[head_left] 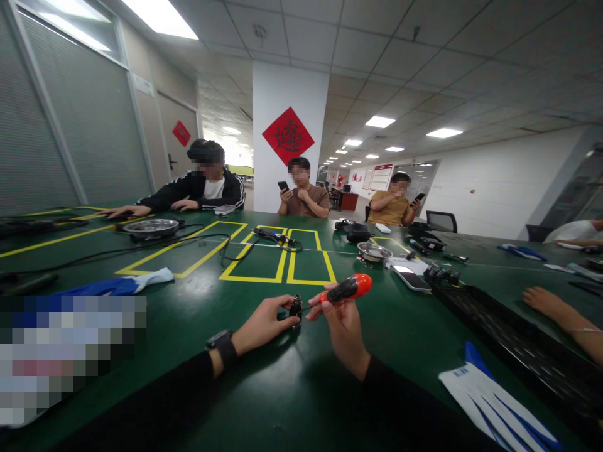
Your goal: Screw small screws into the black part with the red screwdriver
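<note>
My left hand, with a dark watch on its wrist, is closed on a small black cylindrical part with a metallic top, held upright just above or on the green table. In my right hand is a screwdriver with a red and black handle. Its handle end points up to the right, and the thin shaft points left at the side of the black part. Whether the tip touches the part is too small to tell.
Beyond my hands lie yellow tape rectangles, a cable tool and a metal bowl. To the right are a phone, a long black tray, gloves and another person's hand. People sit opposite.
</note>
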